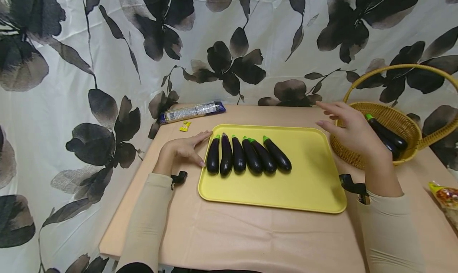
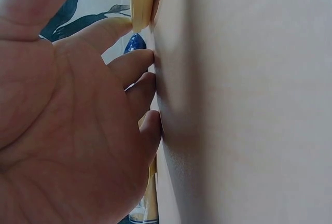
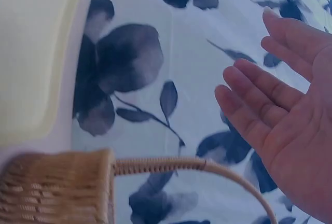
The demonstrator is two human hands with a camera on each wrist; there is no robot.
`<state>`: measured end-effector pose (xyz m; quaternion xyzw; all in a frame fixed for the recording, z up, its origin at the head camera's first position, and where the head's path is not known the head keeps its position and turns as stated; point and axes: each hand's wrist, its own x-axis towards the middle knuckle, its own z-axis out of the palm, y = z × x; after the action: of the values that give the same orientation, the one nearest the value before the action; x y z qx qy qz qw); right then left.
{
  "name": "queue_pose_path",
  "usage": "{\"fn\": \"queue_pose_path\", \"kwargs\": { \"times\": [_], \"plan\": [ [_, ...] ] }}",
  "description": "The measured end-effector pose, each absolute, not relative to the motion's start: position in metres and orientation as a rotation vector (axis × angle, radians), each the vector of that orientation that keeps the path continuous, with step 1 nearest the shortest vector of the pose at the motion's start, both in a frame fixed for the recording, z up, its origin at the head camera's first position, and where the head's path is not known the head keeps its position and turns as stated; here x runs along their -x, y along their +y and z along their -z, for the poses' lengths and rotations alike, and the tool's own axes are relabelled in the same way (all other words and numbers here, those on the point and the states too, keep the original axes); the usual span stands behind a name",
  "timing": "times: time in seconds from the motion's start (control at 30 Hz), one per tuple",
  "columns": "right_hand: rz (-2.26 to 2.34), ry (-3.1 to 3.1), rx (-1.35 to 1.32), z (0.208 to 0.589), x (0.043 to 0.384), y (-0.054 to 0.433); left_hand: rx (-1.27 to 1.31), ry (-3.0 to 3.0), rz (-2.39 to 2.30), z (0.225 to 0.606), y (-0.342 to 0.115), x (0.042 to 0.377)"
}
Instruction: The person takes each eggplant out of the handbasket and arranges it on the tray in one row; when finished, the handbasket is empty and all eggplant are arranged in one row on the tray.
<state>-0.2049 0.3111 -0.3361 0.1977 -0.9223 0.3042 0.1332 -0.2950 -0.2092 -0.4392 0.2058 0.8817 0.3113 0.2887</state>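
Note:
Several dark purple eggplants (image 1: 252, 157) with green tips lie side by side on the left and middle of a yellow tray (image 1: 311, 185). My left hand (image 1: 184, 149) touches the tray's left edge, fingers loosely extended. In the left wrist view, fingertips rest at the tabletop and one meets the tray's rim (image 2: 142, 1). Beyond the tray's right edge, my right hand (image 1: 352, 131) hovers by a wicker basket (image 1: 345, 149), its fingers extended and holding nothing. Inside the basket are two more eggplants (image 1: 388, 131), partly hidden by that hand and wrist.
A long blue-ended packet (image 1: 193, 112) and a small yellow wrapper (image 1: 185, 126) lie behind the tray at left. At the right edge sits a yellow-and-red packet (image 1: 446, 199). Arching over the basket is its handle (image 1: 404, 67). A floral curtain (image 1: 279, 66) hangs behind the table.

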Motion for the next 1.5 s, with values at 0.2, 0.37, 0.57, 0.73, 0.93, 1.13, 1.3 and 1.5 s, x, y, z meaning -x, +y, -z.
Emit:
{"fn": "queue_pose_path", "kwargs": {
  "times": [0.2, 0.37, 0.57, 0.73, 0.93, 1.13, 1.3, 1.5],
  "plan": [
    [-0.858, -2.647, -0.461, 0.331, 0.201, 0.332, -0.547, 2.355, -0.827, 0.439, -0.209, 0.294],
    [-0.825, -2.644, -0.383, 0.331, 0.201, 0.350, -0.543, 2.359, -0.827, 0.440, -0.208, 0.294],
    [-0.781, -2.656, -0.303, 0.336, 0.204, 0.371, -0.552, 2.364, -0.814, 0.439, -0.208, 0.294],
    [-0.776, -2.681, -0.254, 0.343, 0.208, 0.389, -0.551, 2.357, -0.816, 0.439, -0.207, 0.294],
    [-0.793, -2.727, -0.171, 0.350, 0.211, 0.402, -0.544, 2.354, -0.825, 0.439, -0.206, 0.295],
    [-0.791, -2.780, -0.071, 0.357, 0.215, 0.413, -0.537, 2.344, -0.841, 0.440, -0.207, 0.296],
    [-0.783, -2.796, -0.053, 0.369, 0.219, 0.425, -0.531, 2.348, -0.843, 0.440, -0.208, 0.295],
    [-0.816, -2.809, -0.029, 0.384, 0.224, 0.438, -0.534, 2.349, -0.836, 0.439, -0.208, 0.294]
  ]
}}
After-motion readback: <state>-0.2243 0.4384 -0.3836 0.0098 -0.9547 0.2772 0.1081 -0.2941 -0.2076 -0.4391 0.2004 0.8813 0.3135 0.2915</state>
